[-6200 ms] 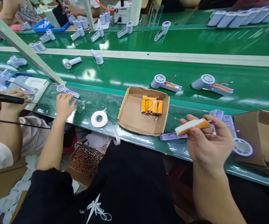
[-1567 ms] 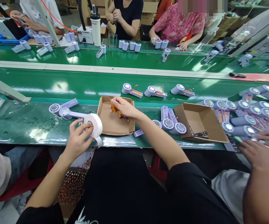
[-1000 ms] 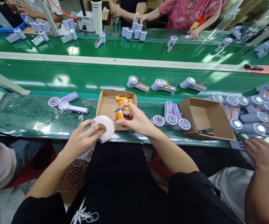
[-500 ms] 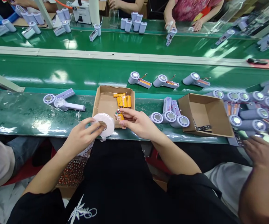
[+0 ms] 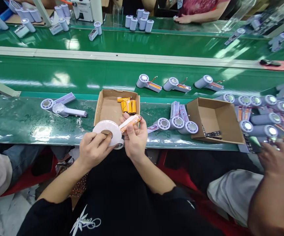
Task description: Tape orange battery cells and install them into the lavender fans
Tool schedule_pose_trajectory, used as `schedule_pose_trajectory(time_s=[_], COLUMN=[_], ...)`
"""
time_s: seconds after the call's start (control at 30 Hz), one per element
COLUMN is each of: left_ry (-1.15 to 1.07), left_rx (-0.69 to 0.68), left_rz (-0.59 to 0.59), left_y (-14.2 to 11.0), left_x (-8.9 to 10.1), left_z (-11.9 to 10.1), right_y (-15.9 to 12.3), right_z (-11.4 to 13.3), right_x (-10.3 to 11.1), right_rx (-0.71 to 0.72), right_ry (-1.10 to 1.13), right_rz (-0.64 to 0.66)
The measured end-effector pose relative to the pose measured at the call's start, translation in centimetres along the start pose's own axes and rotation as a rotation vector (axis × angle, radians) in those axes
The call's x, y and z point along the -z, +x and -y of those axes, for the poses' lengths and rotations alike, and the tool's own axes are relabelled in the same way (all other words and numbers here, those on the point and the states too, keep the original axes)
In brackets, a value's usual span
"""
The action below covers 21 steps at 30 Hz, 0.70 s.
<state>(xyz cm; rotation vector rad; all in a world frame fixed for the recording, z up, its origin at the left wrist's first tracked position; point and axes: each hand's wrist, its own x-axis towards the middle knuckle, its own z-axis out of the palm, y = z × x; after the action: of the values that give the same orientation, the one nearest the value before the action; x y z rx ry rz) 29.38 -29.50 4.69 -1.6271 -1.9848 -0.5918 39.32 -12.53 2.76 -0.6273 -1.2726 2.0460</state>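
Observation:
My left hand [image 5: 94, 146] is closed on a wide roll of white tape [image 5: 105, 126], fingers through its core. In my right hand [image 5: 136, 139] is an orange battery [image 5: 130, 123], gripped between thumb and fingers, a white strip along its side and a red wire at its far end. Roll and battery are side by side, nearly touching; whether tape joins them I cannot tell. Just beyond them stands a shallow cardboard box [image 5: 107, 105] with several orange batteries [image 5: 128, 106] in it.
Two lilac handheld fans [image 5: 62, 109] lie at left. More fan bodies [image 5: 177, 122] and a deeper cardboard box [image 5: 215, 119] stand to the right. Opened fans [image 5: 173, 84] sit on the green belt [image 5: 83, 73]. A co-worker's hand [image 5: 277, 157] works at far right; others sit across.
My right hand has turned palm up, bringing the battery upright along the roll, its white strip now showing. My left hand and the tape roll have shifted slightly. Across the belt, a co-worker's hands have moved.

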Motion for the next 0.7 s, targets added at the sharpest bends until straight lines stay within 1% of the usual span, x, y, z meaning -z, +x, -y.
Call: schedule_pose_trajectory(time_s=[0.03,0.1,0.13,0.17,0.2,0.23,0.3,0.37,0.4,0.43,0.47,0.5,0.57,0.63,0.7], left_ry=[-0.042,-0.187,-0.240,-0.242,-0.190,-0.093,0.096,0.131,0.127,0.127,0.133,0.132,0.060,-0.095,-0.239], left_rx=[-0.002,-0.071,-0.102,-0.104,-0.075,-0.017,0.085,0.113,0.128,0.150,0.174,0.192,0.178,0.106,0.013], left_rz=[0.002,0.065,0.098,0.122,0.136,0.131,0.122,0.132,0.138,0.134,0.117,0.079,-0.023,-0.082,-0.068], left_y=[-0.5,-2.1,-3.0,-4.1,-5.3,-6.5,-8.6,-9.9,-10.1,-10.0,-9.6,-8.8,-6.3,-3.2,-0.2], left_x=[0.2,1.3,2.0,2.7,3.2,3.5,3.3,2.6,2.2,2.0,1.8,1.7,1.6,1.4,1.1], left_z=[-0.8,-1.6,-1.5,-0.8,0.5,2.2,6.4,10.2,11.5,12.2,12.3,11.8,9.7,6.8,4.3], right_y=[0.1,1.2,2.1,3.0,3.7,4.3,4.6,3.9,3.4,2.8,2.3,1.7,0.8,0.1,-0.4], right_z=[0.0,1.1,2.0,3.1,4.1,5.0,5.9,5.6,5.1,4.5,3.9,3.5,3.1,3.4,4.0], right_x=[0.1,1.4,2.3,3.2,4.1,4.9,5.6,5.6,5.5,5.3,5.2,5.1,4.9,4.6,4.1], right_rx=[-0.020,-0.031,-0.004,0.040,0.085,0.114,0.109,0.068,0.054,0.046,0.041,0.040,0.048,0.082,0.132], right_ry=[0.003,-0.034,-0.055,-0.070,-0.076,-0.075,-0.066,-0.054,-0.050,-0.050,-0.056,-0.072,-0.166,-0.380,-0.671], right_rz=[0.003,0.039,0.038,0.017,-0.010,-0.020,0.026,0.107,0.146,0.183,0.219,0.258,0.346,0.480,0.660])
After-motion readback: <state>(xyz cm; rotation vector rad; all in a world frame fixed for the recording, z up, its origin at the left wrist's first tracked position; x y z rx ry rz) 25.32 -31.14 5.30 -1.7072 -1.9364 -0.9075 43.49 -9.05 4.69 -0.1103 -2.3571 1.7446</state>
